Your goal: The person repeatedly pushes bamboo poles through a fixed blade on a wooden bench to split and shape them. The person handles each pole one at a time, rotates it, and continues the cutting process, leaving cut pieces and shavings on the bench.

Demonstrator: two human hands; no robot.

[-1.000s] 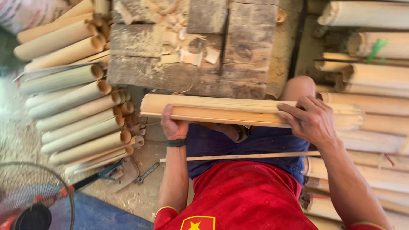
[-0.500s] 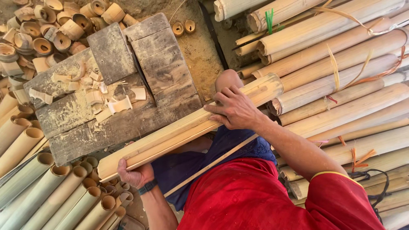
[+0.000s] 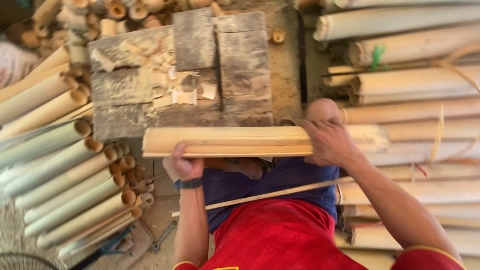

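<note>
A bundle of pale split bamboo slats [image 3: 235, 141] lies level across my lap, over my knee. My left hand [image 3: 184, 164] grips its underside near the left end; a dark band sits on that wrist. My right hand [image 3: 327, 142] is closed over the top of the bundle toward its right end. A thin bamboo strip [image 3: 270, 195] rests slanted across my blue shorts below the bundle. I wear a red shirt.
A worn wooden chopping block [image 3: 200, 75] strewn with bamboo chips sits ahead. Cut bamboo tubes [image 3: 65, 170] are stacked at left, long bamboo poles [image 3: 415, 85] at right. Short bamboo rings [image 3: 115, 10] lie at the top left. A wrench [image 3: 162, 236] lies on the ground.
The view has swung back, so the bundle now looks level instead of slanted. Both hands keep their hold on the bundle.
</note>
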